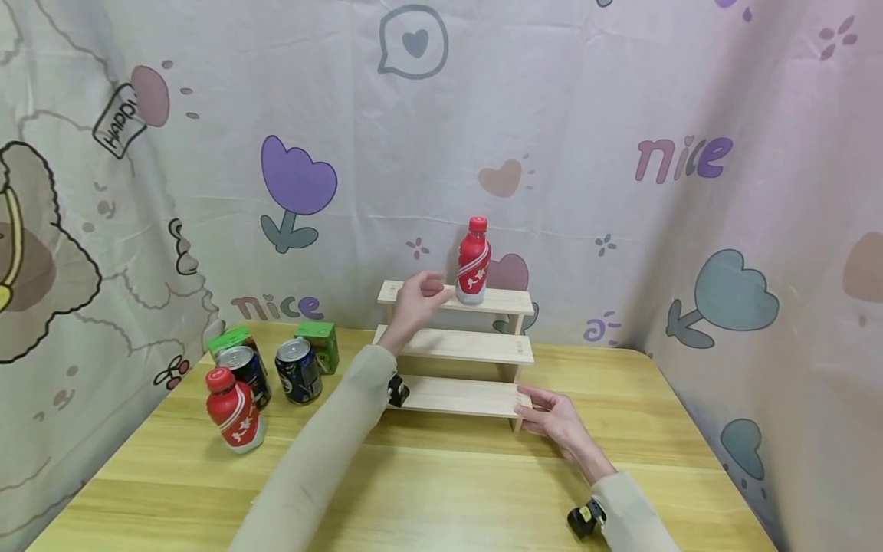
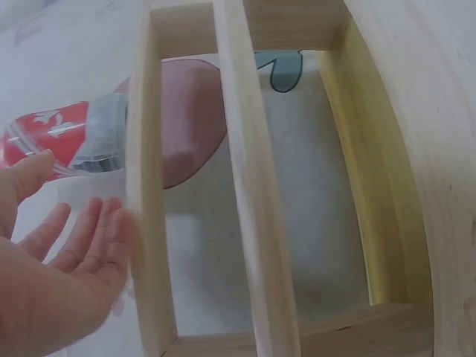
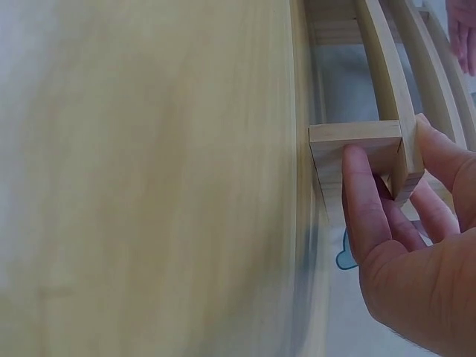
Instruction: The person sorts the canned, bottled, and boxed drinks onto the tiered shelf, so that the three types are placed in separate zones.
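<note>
Hovering just left of an upright red plastic bottle with a white base (image 1: 474, 264), the left hand (image 1: 416, 303) has its fingers loosely bent and spread from the thumb, holding nothing; whether a fingertip touches the bottle cannot be told. Its arm, in a pale sleeve (image 1: 317, 452), stretches from the near side toward the far side, slanting right. The right hand (image 1: 555, 420) comes in from the near right and grips the right end of the lowest board of a pale wooden three-step rack (image 1: 458, 346), thumb above and fingers below. The bottle stands on the rack's top, farthest board, right of its middle, red cap upward, long axis vertical. The rack's boards run left to right, its steps rising toward the far side of the wooden bench (image 1: 441, 491). At the bench's left stand a second red-and-white bottle (image 1: 233, 410), also cap up but nearer, two dark metal drink cans (image 1: 298, 372) and two green cartons (image 1: 320, 345). A pale printed curtain (image 1: 552, 100) hangs behind.
</note>
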Tool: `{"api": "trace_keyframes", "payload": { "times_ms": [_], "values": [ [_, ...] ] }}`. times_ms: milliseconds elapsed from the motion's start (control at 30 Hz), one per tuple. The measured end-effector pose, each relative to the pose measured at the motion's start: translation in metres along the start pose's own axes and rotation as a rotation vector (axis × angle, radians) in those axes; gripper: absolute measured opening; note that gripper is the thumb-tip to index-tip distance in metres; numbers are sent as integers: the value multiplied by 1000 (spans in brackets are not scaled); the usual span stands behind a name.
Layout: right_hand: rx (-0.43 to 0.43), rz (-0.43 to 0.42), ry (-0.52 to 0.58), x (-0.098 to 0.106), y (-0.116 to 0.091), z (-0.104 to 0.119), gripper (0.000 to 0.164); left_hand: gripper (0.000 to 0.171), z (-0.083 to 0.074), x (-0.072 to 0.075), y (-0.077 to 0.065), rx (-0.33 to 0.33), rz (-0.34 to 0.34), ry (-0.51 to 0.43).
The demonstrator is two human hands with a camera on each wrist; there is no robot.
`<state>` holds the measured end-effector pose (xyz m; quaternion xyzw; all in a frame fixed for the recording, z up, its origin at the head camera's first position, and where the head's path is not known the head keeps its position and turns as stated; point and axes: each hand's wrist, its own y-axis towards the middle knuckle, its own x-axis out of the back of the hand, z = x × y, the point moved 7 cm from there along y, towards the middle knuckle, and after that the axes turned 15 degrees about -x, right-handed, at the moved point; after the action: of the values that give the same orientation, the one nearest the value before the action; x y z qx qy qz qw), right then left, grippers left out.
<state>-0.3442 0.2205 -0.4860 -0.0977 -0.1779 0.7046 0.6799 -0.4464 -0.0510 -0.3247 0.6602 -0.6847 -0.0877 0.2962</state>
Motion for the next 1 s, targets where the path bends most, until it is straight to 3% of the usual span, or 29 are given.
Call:
{"api": "trace_keyframes", "payload": {
  "times_ms": [333,567,800,1000],
  "values": [
    [-3,-4,-9,0,1,-2,55,31,-4,19,-18,53,-26,-65],
    [-4,11,-20,-1,2,-1,56,23,-5,38,-34,119,-25,-45],
    [-4,4,0,2,2,0,56,22,-7,50,-43,70,32,-1],
    [-5,10,-2,2,2,0,56,24,-3,60,-56,60,31,-5]
  ]
}}
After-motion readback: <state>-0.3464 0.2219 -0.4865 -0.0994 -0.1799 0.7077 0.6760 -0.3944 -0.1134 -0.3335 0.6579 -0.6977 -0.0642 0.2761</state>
